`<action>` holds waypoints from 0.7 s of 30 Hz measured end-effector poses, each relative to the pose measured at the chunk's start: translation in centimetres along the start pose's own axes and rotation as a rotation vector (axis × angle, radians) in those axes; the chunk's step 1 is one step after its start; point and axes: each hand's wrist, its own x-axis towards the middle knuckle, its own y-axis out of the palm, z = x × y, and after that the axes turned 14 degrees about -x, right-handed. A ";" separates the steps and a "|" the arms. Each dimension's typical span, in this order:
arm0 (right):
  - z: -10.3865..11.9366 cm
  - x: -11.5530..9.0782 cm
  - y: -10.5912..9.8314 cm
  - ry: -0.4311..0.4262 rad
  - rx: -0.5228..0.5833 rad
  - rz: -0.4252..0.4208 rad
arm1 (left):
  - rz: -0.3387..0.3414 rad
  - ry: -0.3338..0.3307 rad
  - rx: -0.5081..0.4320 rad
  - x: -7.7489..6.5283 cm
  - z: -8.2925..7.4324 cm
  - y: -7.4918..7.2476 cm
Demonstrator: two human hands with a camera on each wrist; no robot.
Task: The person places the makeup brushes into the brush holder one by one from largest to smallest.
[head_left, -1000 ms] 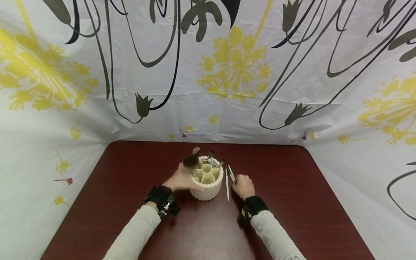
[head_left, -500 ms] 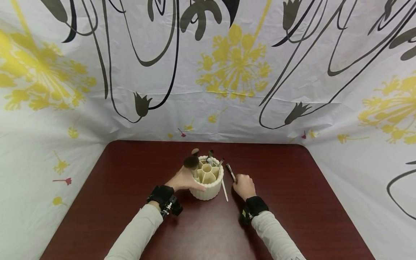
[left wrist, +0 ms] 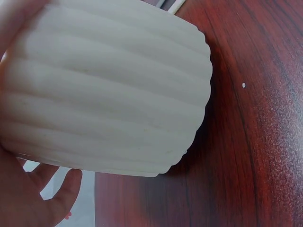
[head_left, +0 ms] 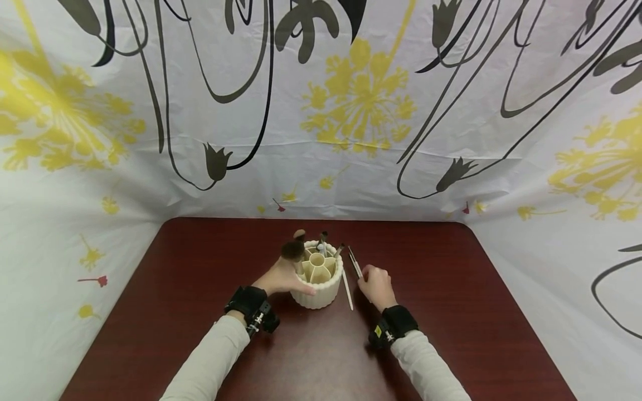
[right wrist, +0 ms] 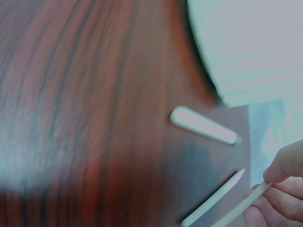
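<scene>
My left hand (head_left: 285, 277) grips the left side of a cream, ribbed round brush holder (head_left: 315, 296), its thumb across the front wall. The holder stands upright on the table, with several makeup brushes (head_left: 292, 250) in its compartments. Its ribbed wall (left wrist: 109, 90) fills much of the left wrist view. Right of the holder, my right hand (head_left: 377, 287) pinches a slim makeup brush (head_left: 355, 263) between thumb and fingers; its pale handle (right wrist: 244, 204) shows in the right wrist view. A loose white-handled brush (head_left: 348, 291) lies beside the holder, its upper part hidden.
In the right wrist view, a thicker white handle (right wrist: 203, 125) lies near the holder's base, and a pointed pale handle (right wrist: 213, 198) lies close to my right hand. The dark red wooden table (head_left: 466, 312) meets a patterned cloth (head_left: 371, 184) at the back.
The loose brush's upper end has swung left toward the holder. The brush in my right hand has turned slightly and shows more of its length. My left hand keeps its hold.
</scene>
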 end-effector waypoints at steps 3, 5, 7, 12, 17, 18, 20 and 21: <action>0.4 0.0 -0.6 0.014 0.038 0.000 | -0.006 -0.021 0.039 0.2 1.3 0.1; 0.8 0.1 -1.0 0.014 0.049 -0.011 | -0.001 -0.042 0.069 0.3 1.9 0.1; 1.0 0.1 -1.3 0.010 0.058 -0.021 | 0.001 -0.066 0.089 0.2 2.1 0.1; 1.7 0.0 -2.0 -0.004 0.081 -0.046 | 0.008 -0.101 0.096 0.1 1.9 0.0; 2.1 0.1 -2.6 -0.019 0.105 -0.073 | 0.009 -0.135 0.107 0.1 1.7 0.1; 2.1 0.1 -2.8 -0.022 0.109 -0.081 | 0.009 -0.136 0.105 0.1 1.7 0.1; 2.2 0.1 -3.0 -0.029 0.120 -0.097 | 0.008 -0.132 0.105 0.1 1.8 0.1; 2.3 0.1 -3.1 -0.034 0.122 -0.107 | 0.009 -0.127 0.100 0.1 1.8 0.1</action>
